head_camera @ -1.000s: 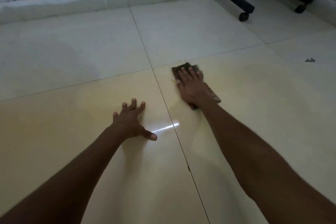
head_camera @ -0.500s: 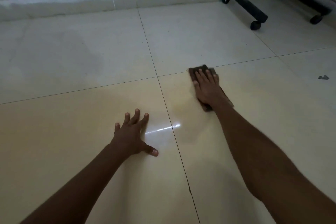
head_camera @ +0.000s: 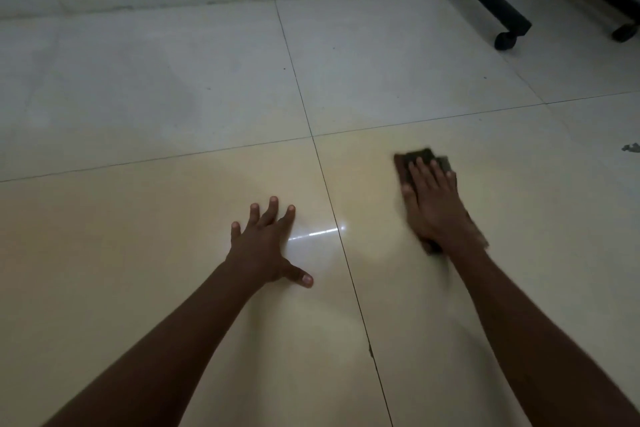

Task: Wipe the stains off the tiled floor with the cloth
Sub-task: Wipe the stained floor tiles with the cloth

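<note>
I am pressing the dark cloth (head_camera: 420, 159) flat against the tiled floor (head_camera: 138, 218) with my right hand (head_camera: 436, 208), fingers laid straight over it rather than curled round it, so the palm is doing the work and nothing is pinched. The cloth is lying on the tile just right of the grout cross, its far edge showing beyond my fingertips and a corner showing by my wrist. My left hand (head_camera: 266, 246) is resting spread on the neighbouring tile, fingers splayed and thumb out, holding nothing and taking my weight.

I am judging this as the middle of the wiping step: a faint yellowish smear is showing on the tile to the left of the cloth, toward the grout line, and I cannot tell whether more lies under it. A small dark scrap (head_camera: 631, 148) is lying well off to the right, near the frame edge. Next I am expecting to sweep the cloth back over that smear with steady downward pressure, keeping the palm flat so the cloth is not bunching, and keeping clear of the black wheeled stand (head_camera: 491, 3) by the wall.
</note>
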